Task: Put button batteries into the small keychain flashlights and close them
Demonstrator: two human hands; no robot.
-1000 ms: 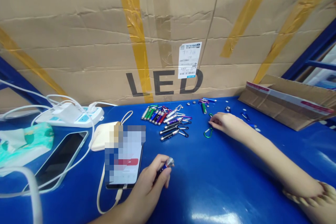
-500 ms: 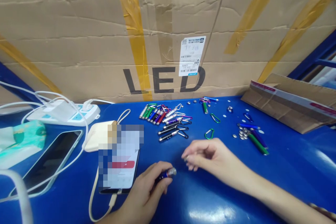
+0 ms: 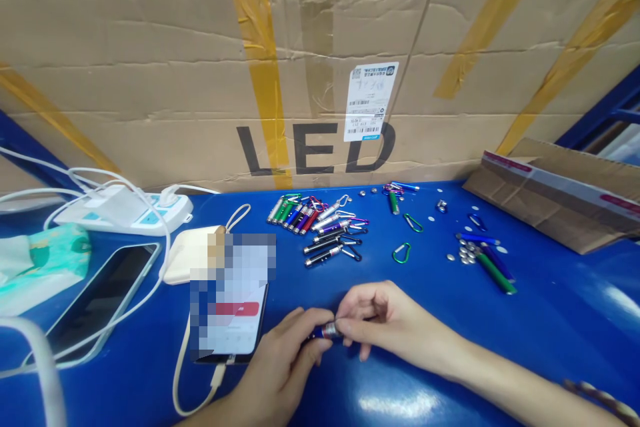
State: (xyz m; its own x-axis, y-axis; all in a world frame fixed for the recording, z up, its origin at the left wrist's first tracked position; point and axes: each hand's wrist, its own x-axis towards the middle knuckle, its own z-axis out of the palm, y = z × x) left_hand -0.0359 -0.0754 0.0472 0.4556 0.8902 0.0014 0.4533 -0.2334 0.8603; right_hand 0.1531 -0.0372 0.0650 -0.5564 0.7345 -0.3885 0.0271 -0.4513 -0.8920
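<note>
My left hand is closed around a small blue keychain flashlight, low over the blue table. My right hand meets it from the right, its fingertips pinched at the flashlight's silver end; any small part in the pinch is hidden. Behind my hands lies a row of several finished keychain flashlights in green, blue, red, purple and black with clips. A green carabiner clip lies alone past my right hand.
A phone on a cable lies left of my hands, beside a power bank, another phone and a power strip. Loose tubes and button cells lie at right. A cardboard box walls the back; a flat carton is right.
My right hand came back from the parts near the green clip to the flashlight's silver end in my left hand. The left hand stayed put with the flashlight.
</note>
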